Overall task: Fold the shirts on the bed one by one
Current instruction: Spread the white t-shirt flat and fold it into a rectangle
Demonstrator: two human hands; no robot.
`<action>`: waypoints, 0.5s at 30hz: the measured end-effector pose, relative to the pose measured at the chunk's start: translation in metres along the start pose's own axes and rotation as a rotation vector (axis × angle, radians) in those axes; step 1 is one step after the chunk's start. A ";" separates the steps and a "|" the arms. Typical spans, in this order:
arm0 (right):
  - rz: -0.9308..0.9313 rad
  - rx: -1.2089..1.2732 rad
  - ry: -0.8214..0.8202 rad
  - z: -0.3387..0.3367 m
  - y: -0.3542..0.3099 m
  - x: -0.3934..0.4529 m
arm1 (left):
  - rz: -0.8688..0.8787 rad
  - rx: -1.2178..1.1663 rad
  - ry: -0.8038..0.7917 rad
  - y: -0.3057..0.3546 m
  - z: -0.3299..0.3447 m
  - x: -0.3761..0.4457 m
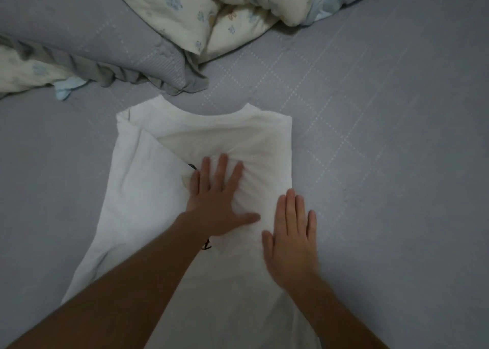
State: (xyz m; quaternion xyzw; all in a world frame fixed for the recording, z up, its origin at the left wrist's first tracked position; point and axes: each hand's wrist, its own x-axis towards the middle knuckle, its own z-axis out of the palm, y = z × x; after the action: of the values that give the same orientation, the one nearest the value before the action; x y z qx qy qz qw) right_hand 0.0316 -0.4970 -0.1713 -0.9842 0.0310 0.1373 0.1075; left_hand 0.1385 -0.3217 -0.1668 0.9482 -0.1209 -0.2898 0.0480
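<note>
Two hands, left (214,203) and right (291,240), press flat, fingers straight, on white shirt (148,195); its dark print is unreadable.

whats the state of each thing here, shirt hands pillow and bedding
white shirt: spread on the bed, both sides folded inward, bottom not yet folded up
left hand: flat, fingers spread, pressing on the shirt
right hand: flat, fingers straight and together, resting on the shirt's right edge
grey pillow: lying beyond the shirt, frilled edge rumpled
floral quilt: bunched up at the far side
grey bed sheet: spread flat, slightly creased
</note>
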 end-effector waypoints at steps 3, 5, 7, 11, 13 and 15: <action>0.011 0.010 -0.044 0.010 0.013 -0.042 | -0.114 -0.070 0.072 0.008 -0.030 0.023; 0.020 0.023 -0.074 0.011 0.014 -0.064 | -0.023 -0.035 0.289 0.021 -0.044 0.034; 0.048 0.085 -0.068 0.007 0.011 -0.075 | 0.216 -0.036 0.441 0.042 -0.045 0.039; 0.102 0.320 0.023 -0.010 -0.002 -0.050 | 0.354 0.180 0.221 0.063 -0.006 0.035; 0.018 0.300 0.041 -0.014 -0.006 -0.028 | 0.328 0.263 0.191 0.050 0.007 0.042; -0.096 0.173 0.018 -0.011 -0.004 -0.011 | 0.365 0.263 0.248 0.038 0.006 0.055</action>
State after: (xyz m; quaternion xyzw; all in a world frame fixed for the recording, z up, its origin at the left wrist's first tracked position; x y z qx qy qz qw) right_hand 0.0240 -0.4956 -0.1566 -0.9728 -0.0036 0.1198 0.1985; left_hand 0.1718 -0.3727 -0.1949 0.9372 -0.3197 -0.1395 -0.0097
